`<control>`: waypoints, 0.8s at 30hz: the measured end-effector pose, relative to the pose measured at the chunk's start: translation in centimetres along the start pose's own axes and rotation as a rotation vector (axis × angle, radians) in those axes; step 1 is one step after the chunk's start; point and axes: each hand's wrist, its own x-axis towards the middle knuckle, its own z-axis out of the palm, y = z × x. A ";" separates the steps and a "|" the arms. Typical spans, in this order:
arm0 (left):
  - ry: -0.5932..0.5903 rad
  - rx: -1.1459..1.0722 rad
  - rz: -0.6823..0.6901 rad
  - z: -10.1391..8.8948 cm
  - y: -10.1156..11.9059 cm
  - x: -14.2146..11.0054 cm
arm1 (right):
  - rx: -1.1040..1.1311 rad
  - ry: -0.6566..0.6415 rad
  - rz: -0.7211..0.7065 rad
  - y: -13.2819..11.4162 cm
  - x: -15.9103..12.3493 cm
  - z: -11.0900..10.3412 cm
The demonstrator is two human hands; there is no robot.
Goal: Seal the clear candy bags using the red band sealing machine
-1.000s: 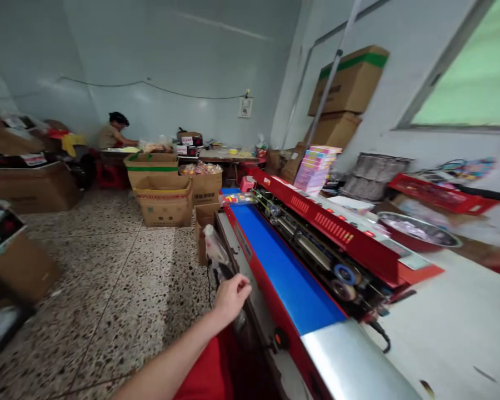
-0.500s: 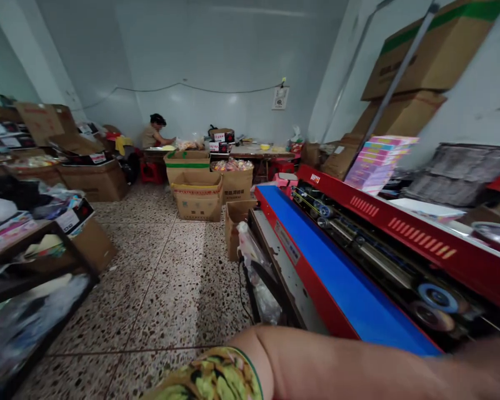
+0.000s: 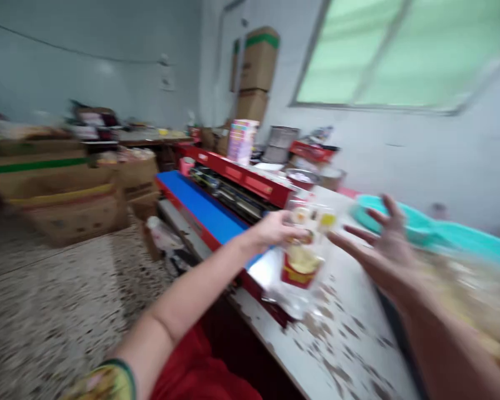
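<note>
My left hand point(image 3: 281, 229) is closed on the upper left part of a clear plastic bag point(image 3: 294, 303). Inside the bag I see a red carton of pale toy fries point(image 3: 302, 266) and some small round and yellow pieces, blurred by motion. The bag hangs over the near metal end of a red machine point(image 3: 250, 180) with a blue conveyor belt point(image 3: 204, 203). To the right of the bag, my right hand point(image 3: 383, 244) is raised with fingers spread, apart from it and holding nothing.
A worn white tabletop point(image 3: 350, 333) lies under my hands. Turquoise basins point(image 3: 445, 233) stand at the right, with a large clear bag of pale pieces in front. Cardboard boxes point(image 3: 75, 205) sit on the speckled floor at left. A pink-purple stack point(image 3: 241, 141) stands behind the machine.
My view has swung left, then back right. My left hand, empty a second ago, now grips the plastic bag above the machine's end. My right hand has come into view, spread.
</note>
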 end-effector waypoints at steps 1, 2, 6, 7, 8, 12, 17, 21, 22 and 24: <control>-0.045 0.035 -0.043 -0.6 0.1 0.0 | 0.094 -0.029 0.057 -0.1 -0.4 -1.6; -0.093 0.069 -0.078 -1.3 0.1 0.0 | 0.209 -0.071 0.111 -0.3 -0.5 -2.6; -0.192 0.142 -0.164 -2.9 -1.4 -0.4 | 0.513 -0.288 0.304 0.0 -0.1 -2.0; -0.192 0.148 -0.189 -3.1 -1.9 -0.6 | 0.554 -0.325 0.357 0.4 0.0 -1.5; -0.186 0.151 -0.217 -3.2 -2.3 -0.7 | 0.591 -0.344 0.410 0.9 0.0 -1.0; -0.071 0.066 -0.262 -3.1 -3.0 0.4 | 0.675 -0.266 0.561 2.8 -0.3 0.4; 0.234 -0.005 -0.272 -2.8 -3.1 3.5 | 0.752 -0.205 0.664 3.5 -0.6 2.1; 0.407 0.074 -0.270 -3.3 -4.1 4.2 | 0.757 -0.172 0.692 3.8 -1.4 3.7; 0.439 0.095 -0.262 -3.4 -4.4 4.1 | 0.752 -0.161 0.693 4.0 -1.7 4.1; 0.497 0.120 -0.243 -3.6 -5.2 4.2 | 0.740 -0.139 0.697 4.3 -2.3 5.0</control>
